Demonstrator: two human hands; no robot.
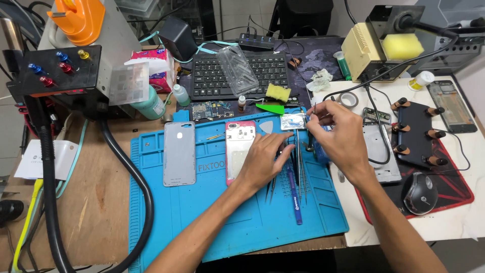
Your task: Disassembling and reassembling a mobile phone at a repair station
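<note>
Cluttered repair counter (91, 202), blue silicone work mat (202, 212), small shiny metal part (293, 121) at its top edge, right hand (338, 134) pinching it, grip partly hidden, left hand (265, 159) flat over tweezers (299, 174), pink-framed opened phone (239, 146) beside.

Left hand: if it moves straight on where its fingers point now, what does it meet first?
Probably the small silvery shiny part at the blue mat's top edge, since the left hand points up-right toward it. Depth is unclear.

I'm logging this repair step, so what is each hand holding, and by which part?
Right hand pinches a thin tool by its upper end over a small silvery part. Left hand rests on the blue mat, its hold unclear.
</note>
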